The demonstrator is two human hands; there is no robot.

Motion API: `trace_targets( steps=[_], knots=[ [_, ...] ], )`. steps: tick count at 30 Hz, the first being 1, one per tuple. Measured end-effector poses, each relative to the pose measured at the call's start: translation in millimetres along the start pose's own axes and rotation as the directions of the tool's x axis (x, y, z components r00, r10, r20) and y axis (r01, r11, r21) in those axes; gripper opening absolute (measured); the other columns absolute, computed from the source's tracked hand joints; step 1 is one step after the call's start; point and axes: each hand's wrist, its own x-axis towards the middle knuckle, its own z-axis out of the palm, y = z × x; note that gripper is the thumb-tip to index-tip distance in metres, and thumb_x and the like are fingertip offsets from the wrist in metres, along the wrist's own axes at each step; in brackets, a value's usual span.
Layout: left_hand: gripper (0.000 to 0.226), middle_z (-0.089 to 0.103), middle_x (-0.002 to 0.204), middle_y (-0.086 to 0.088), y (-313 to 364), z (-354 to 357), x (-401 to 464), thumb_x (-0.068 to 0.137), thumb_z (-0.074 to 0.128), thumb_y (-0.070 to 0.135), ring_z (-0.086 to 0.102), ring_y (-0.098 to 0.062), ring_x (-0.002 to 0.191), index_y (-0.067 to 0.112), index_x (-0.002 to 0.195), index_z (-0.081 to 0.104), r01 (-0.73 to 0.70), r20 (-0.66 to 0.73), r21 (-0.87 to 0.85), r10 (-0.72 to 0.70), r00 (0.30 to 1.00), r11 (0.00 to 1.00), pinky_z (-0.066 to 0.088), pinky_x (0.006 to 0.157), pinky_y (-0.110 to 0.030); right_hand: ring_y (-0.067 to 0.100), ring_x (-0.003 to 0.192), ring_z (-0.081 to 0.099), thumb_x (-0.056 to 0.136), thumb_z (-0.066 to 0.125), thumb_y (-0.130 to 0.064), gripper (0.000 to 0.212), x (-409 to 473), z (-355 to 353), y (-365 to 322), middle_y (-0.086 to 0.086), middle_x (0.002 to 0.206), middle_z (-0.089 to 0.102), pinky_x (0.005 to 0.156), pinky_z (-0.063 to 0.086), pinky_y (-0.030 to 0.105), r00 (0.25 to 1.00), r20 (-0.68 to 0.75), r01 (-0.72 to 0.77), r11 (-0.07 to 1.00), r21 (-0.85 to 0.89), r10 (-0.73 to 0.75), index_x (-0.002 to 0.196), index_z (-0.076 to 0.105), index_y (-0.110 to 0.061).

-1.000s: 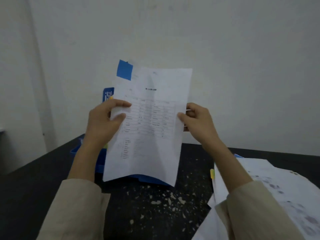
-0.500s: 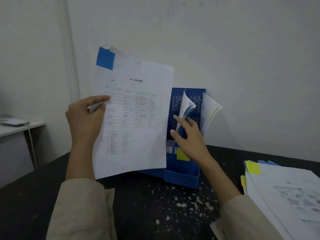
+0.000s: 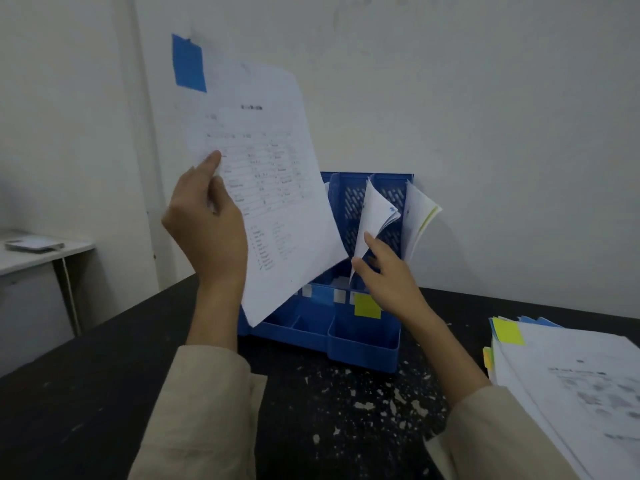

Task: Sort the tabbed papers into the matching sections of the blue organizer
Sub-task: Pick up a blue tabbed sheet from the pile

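My left hand (image 3: 207, 220) grips a printed white sheet (image 3: 273, 188) by its left edge and holds it up, tilted; a blue tab (image 3: 188, 63) sticks to its top left corner. The sheet's lower edge hangs in front of the blue organizer (image 3: 360, 336) standing against the wall. My right hand (image 3: 388, 278) reaches into the organizer and pushes back a curled bundle of filed papers (image 3: 375, 216) with straight fingers. More papers (image 3: 420, 220) lean in the rightmost section. A yellow label (image 3: 367, 306) and a blue label (image 3: 320, 294) mark the sections' front.
A stack of tabbed papers (image 3: 581, 386) lies on the black table (image 3: 86, 393) at the right, a yellow tab (image 3: 508, 332) on top. White flecks speckle the tabletop before the organizer. A small white side table (image 3: 38, 254) stands at the left by the wall.
My right hand let go of the sheet and went into the organizer, pushing the filed papers back. My left hand raised the sheet higher and tilted it toward the organizer.
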Motion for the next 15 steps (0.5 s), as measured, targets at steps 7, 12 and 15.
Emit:
trace_targets(
  steps=[7,12,15],
  knots=[
    [0.032,0.058,0.117,0.001,8.8,26.2,-21.7,0.095,0.044,0.003,0.056,-0.007,0.11,0.001,0.123,0.059,-0.058,-0.042,-0.072,0.055,0.998,0.996,0.041,0.101,-0.016,0.016,0.139,0.029,0.099,0.045,-0.021,0.054,-3.6,0.8,-6.7,-0.001,0.154,0.025,0.115,0.025,0.037,1.0,0.006,-0.007,0.999,0.039,0.006,0.149,0.024,-0.016],
    [0.056,0.042,0.144,-0.008,4.4,55.5,-56.8,0.088,0.034,-0.01,0.027,-0.02,0.139,0.007,0.14,0.04,0.008,0.394,-0.132,0.045,0.918,0.991,0.024,0.116,-0.025,0.027,0.119,0.048,0.099,0.044,-0.013,0.042,-7.4,-3.2,-13.0,0.015,0.136,0.047,0.095,0.037,0.027,1.0,-0.016,0.027,1.0,0.014,-0.027,0.141,0.038,-0.015],
    [0.065,0.039,0.147,-0.008,-3.9,63.7,-61.5,0.084,0.035,-0.015,0.026,-0.025,0.141,0.011,0.143,0.037,0.027,0.438,-0.12,0.029,0.898,0.992,0.026,0.116,-0.038,0.029,0.116,0.048,0.099,0.044,-0.012,0.041,-6.5,-4.0,-11.8,0.018,0.133,0.048,0.09,0.037,0.023,0.999,-0.021,0.028,1.0,0.007,-0.028,0.14,0.04,-0.015]
  ],
)
